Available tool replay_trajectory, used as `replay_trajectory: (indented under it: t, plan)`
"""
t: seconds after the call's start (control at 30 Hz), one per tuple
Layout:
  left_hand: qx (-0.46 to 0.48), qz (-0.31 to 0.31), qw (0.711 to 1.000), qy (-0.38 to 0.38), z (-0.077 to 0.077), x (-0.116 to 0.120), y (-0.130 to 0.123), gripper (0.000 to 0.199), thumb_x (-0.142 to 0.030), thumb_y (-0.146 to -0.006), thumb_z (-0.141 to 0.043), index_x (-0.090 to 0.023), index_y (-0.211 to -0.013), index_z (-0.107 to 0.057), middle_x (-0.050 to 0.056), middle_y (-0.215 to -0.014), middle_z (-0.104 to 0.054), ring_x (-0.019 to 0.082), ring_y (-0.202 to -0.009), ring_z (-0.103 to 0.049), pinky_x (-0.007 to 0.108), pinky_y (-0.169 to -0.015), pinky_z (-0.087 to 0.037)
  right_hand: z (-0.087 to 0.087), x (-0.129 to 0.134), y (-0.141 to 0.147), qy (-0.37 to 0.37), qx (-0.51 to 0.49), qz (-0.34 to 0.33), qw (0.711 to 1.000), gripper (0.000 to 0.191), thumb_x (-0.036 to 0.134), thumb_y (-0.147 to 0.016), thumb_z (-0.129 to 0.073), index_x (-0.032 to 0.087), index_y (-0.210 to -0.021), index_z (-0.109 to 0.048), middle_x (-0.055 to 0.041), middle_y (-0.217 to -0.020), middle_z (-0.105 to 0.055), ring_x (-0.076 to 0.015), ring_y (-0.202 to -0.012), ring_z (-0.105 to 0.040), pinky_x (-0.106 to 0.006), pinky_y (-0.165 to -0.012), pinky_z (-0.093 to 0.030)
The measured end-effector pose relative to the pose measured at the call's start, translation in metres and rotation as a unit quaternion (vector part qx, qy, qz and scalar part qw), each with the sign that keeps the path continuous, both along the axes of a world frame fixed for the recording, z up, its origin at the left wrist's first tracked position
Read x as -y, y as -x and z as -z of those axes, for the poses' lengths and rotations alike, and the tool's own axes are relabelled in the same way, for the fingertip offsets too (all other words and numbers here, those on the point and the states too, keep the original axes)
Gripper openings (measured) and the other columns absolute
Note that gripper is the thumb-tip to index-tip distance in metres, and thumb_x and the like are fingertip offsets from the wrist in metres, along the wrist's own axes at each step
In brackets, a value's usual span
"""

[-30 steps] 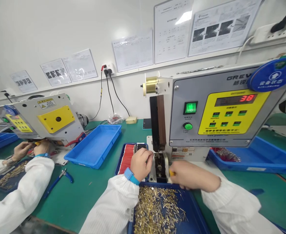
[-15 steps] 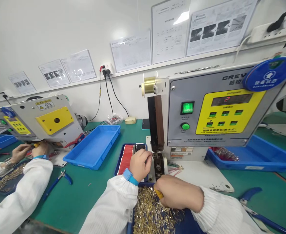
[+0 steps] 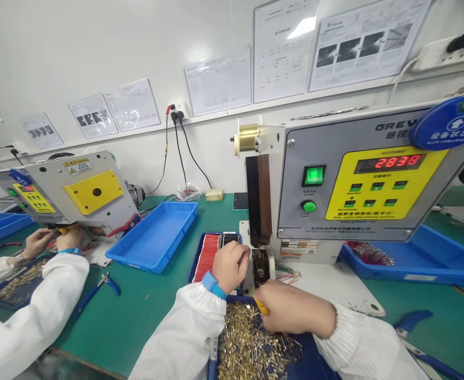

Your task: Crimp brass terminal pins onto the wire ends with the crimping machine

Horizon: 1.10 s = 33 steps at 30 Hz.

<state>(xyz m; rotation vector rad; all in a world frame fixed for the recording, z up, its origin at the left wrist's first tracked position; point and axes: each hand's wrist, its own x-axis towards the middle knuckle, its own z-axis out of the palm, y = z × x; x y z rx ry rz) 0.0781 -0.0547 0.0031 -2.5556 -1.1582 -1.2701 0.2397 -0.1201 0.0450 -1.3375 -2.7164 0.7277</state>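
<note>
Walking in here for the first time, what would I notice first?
Likely the glowing red digits on the bright yellow panel of the grey metal machine, upper right. Below, the right hand holds a small yellow object over a dark blue tray of gold-coloured metal pins, while thin red wires lie left of the left hand.

Place: factory workshop | grey bench machine (image 3: 295, 211) | heaped metal pins (image 3: 243, 343) | wall-posted sheets (image 3: 283, 63) | second machine alongside (image 3: 57, 184)

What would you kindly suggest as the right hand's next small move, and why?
Perhaps raise the right hand slightly toward the machine's dark lower fixture: it grips a yellow object over the loose metal pieces, lower in view than that fixture, while the left hand is close beside the fixture.
</note>
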Motion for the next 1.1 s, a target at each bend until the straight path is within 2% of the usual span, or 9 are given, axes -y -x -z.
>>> replay_trajectory:
  t: [0.23,0.4,0.47,0.57,0.63,0.7,0.83,0.93,1.1]
  plan:
    - [0.005,0.009,1.0,0.01,0.002,-0.001,0.0,0.016,-0.019,-0.091,-0.044,-0.017,-0.089,-0.06,0.004,-0.083,-0.06,0.013,-0.081,-0.058,0.024,-0.072,-0.046,-0.004,-0.001,-0.003,0.034,-0.006,0.011,0.999,0.022,0.004,-0.06,-0.061,0.018,-0.058,-0.045,0.0049,-0.051,-0.047,-0.0124,-0.048,-0.046,-0.024,-0.041,-0.023]
    - [-0.001,0.004,1.0,0.013,0.002,-0.001,-0.001,0.018,-0.02,-0.091,-0.043,-0.017,-0.089,-0.061,0.005,-0.082,-0.06,0.013,-0.08,-0.058,0.023,-0.071,-0.045,-0.008,-0.004,-0.01,0.164,-0.054,0.039,0.984,0.015,0.005,-0.067,-0.053,0.02,-0.067,-0.048,0.0073,-0.045,-0.049,-0.0146,-0.043,-0.056,-0.018,-0.038,-0.034]
    - [-0.007,-0.02,1.0,0.017,0.001,-0.004,0.001,0.019,-0.021,-0.092,-0.043,-0.017,-0.09,-0.062,0.005,-0.083,-0.061,0.013,-0.08,-0.058,0.024,-0.072,-0.045,-0.008,-0.007,-0.013,0.197,-0.08,0.037,0.976,0.014,0.006,-0.069,-0.051,0.019,-0.07,-0.049,0.0066,-0.048,-0.053,-0.015,-0.043,-0.058,-0.017,-0.036,-0.037]
    - [-0.044,-0.1,0.992,0.07,0.001,-0.015,0.013,0.019,-0.019,-0.091,-0.045,-0.018,-0.09,-0.064,0.005,-0.084,-0.063,0.014,-0.079,-0.059,0.024,-0.071,-0.045,-0.006,-0.011,-0.019,0.222,-0.142,0.024,0.964,0.01,0.008,-0.072,-0.053,0.018,-0.072,-0.053,0.0047,-0.056,-0.058,-0.0132,-0.045,-0.056,-0.016,-0.036,-0.038]
    - [-0.087,-0.161,0.973,0.139,0.001,-0.026,0.028,0.018,-0.016,-0.088,-0.047,-0.018,-0.087,-0.066,0.006,-0.084,-0.063,0.015,-0.077,-0.059,0.024,-0.068,-0.044,-0.003,-0.014,-0.022,0.251,-0.193,0.018,0.948,0.003,0.014,-0.074,-0.059,0.017,-0.074,-0.056,0.0037,-0.058,-0.058,-0.0118,-0.046,-0.054,-0.016,-0.038,-0.039]
    - [-0.116,-0.204,0.954,0.188,0.003,-0.035,0.045,0.017,-0.014,-0.085,-0.05,-0.017,-0.083,-0.067,0.007,-0.083,-0.061,0.014,-0.073,-0.058,0.023,-0.066,-0.042,0.0,-0.017,-0.024,0.288,-0.246,0.016,0.925,0.009,0.021,-0.073,-0.066,0.015,-0.074,-0.058,0.0038,-0.057,-0.056,-0.0103,-0.045,-0.051,-0.016,-0.039,-0.04]
    - [-0.122,-0.242,0.939,0.212,0.008,-0.048,0.075,0.017,-0.01,-0.079,-0.051,-0.014,-0.08,-0.067,0.008,-0.079,-0.058,0.013,-0.065,-0.055,0.023,-0.063,-0.04,0.0,-0.022,-0.031,0.331,-0.337,0.031,0.881,0.02,0.029,-0.071,-0.071,0.014,-0.072,-0.057,0.0015,-0.057,-0.058,-0.0087,-0.043,-0.049,-0.015,-0.039,-0.039]
    - [-0.132,-0.249,0.931,0.232,0.01,-0.052,0.084,0.015,-0.007,-0.076,-0.052,-0.012,-0.074,-0.067,0.008,-0.077,-0.057,0.012,-0.062,-0.052,0.023,-0.062,-0.04,-0.002,-0.025,-0.035,0.313,-0.398,0.056,0.861,0.024,0.033,-0.071,-0.072,0.014,-0.074,-0.058,-0.0014,-0.062,-0.061,-0.0094,-0.046,-0.052,-0.016,-0.041,-0.04]
    - [-0.142,-0.261,0.918,0.262,0.008,-0.052,0.081,0.016,-0.007,-0.077,-0.053,-0.013,-0.077,-0.068,0.008,-0.079,-0.058,0.013,-0.065,-0.052,0.024,-0.063,-0.039,0.0,-0.032,-0.041,0.259,-0.483,0.147,0.823,0.026,0.033,-0.068,-0.077,0.016,-0.075,-0.058,0.0031,-0.059,-0.056,-0.0088,-0.048,-0.051,-0.018,-0.046,-0.041]
